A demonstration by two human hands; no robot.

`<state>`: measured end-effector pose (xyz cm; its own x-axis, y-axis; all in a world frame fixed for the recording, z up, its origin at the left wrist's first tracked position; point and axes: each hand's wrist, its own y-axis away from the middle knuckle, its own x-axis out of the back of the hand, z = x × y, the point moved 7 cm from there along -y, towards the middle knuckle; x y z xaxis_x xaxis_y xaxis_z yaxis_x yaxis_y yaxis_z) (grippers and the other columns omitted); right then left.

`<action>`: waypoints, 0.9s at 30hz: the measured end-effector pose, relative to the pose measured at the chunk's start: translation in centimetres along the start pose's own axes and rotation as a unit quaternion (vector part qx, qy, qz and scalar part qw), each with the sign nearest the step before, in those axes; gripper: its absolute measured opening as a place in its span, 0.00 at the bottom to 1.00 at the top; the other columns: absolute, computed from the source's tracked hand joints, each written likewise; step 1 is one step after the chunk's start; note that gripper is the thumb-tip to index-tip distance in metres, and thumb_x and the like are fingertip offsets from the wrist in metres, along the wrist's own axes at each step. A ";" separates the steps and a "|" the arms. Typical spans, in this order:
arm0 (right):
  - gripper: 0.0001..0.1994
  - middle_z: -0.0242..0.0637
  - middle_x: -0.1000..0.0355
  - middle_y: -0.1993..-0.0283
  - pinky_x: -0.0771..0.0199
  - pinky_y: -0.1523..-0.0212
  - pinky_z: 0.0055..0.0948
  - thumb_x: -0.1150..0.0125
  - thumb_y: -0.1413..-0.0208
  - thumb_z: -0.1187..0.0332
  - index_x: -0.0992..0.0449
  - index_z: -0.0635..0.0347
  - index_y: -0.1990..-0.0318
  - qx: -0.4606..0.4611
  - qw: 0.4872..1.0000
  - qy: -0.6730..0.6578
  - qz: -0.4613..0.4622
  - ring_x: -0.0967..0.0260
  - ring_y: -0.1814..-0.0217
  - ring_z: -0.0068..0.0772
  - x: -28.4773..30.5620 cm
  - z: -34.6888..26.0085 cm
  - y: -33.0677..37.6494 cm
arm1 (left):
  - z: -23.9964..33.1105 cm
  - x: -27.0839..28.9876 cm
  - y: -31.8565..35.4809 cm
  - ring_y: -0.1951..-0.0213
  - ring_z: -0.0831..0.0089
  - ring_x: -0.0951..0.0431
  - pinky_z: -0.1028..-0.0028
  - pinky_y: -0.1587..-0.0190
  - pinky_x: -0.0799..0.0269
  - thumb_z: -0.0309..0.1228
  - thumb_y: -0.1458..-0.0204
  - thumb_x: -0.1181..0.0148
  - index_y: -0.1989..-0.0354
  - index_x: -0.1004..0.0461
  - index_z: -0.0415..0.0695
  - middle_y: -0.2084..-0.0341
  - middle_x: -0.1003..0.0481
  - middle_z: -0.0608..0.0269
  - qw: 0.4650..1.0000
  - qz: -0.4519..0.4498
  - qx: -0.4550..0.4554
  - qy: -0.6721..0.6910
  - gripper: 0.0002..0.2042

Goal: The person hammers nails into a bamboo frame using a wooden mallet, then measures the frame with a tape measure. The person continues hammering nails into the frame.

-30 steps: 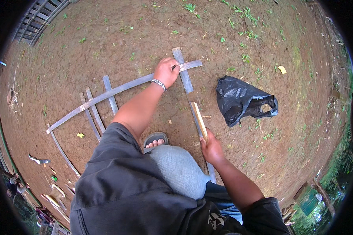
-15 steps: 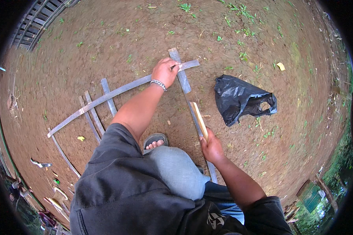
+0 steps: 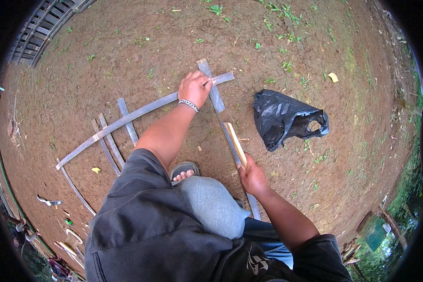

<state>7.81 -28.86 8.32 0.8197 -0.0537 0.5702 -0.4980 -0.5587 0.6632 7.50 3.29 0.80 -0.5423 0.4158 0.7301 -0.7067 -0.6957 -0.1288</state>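
My left hand, with a chain bracelet at its wrist, is closed over the crossing of two flat, weathered wooden slats. Its thumb and fingertips pinch together there, and anything small between them is too hidden to name. One is a long curved slat running off to the left; the other is a straight slat coming down toward my knee. Wrapped in my right hand is the lower end of a pale split piece of wood, which lies along the straight slat.
More slats cross under the curved one at the left. A black plastic bag lies on the bare soil at the right. A hammer-like tool and wood scraps lie lower left. A slatted bamboo structure stands far left.
The whole view has shifted very slightly. Both hands keep their holds, and the slats and the piece of wood stay in the same arrangement.
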 end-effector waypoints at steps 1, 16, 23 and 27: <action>0.22 0.63 0.25 0.58 0.28 0.52 0.59 0.45 0.36 0.65 0.37 0.54 0.35 -0.002 1.000 0.002 0.000 0.26 0.54 0.69 -0.1 0.0 -0.1 | 0.1 0.0 0.1 0.57 0.61 0.23 0.62 0.53 0.26 0.34 0.49 0.33 0.68 0.17 0.47 0.66 0.22 0.64 1.000 0.004 -0.006 -0.007 0.06; 0.22 0.64 0.25 0.56 0.28 0.52 0.58 0.47 0.34 0.64 0.39 0.58 0.35 0.082 0.989 -0.085 0.087 0.27 0.52 0.71 0.7 -3.4 -4.6 | 0.3 -0.2 0.2 0.59 0.63 0.24 0.62 0.55 0.28 0.33 0.52 0.31 0.70 0.17 0.48 0.68 0.22 0.68 0.999 0.008 -0.035 -0.022 0.04; 0.23 0.65 0.25 0.54 0.28 0.51 0.57 0.47 0.35 0.64 0.40 0.60 0.35 0.074 0.989 -0.059 0.115 0.27 0.50 0.70 1.7 -4.6 -8.0 | 0.3 0.0 0.0 0.59 0.63 0.24 0.62 0.55 0.28 0.33 0.51 0.32 0.71 0.17 0.48 0.67 0.22 0.68 1.000 0.009 -0.021 -0.015 0.04; 0.23 0.65 0.26 0.53 0.28 0.49 0.56 0.46 0.35 0.65 0.40 0.59 0.34 0.070 0.990 -0.064 0.100 0.28 0.49 0.70 1.5 -4.8 -8.6 | 0.1 -0.3 -0.2 0.58 0.63 0.24 0.62 0.54 0.28 0.33 0.51 0.33 0.71 0.17 0.49 0.67 0.21 0.68 1.000 -0.006 -0.009 -0.020 0.04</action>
<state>12.00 -20.11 5.81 0.7426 -0.2744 0.6110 -0.6171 -0.6347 0.4650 7.83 3.25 0.72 -0.5154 0.4010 0.7573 -0.7213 -0.6802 -0.1307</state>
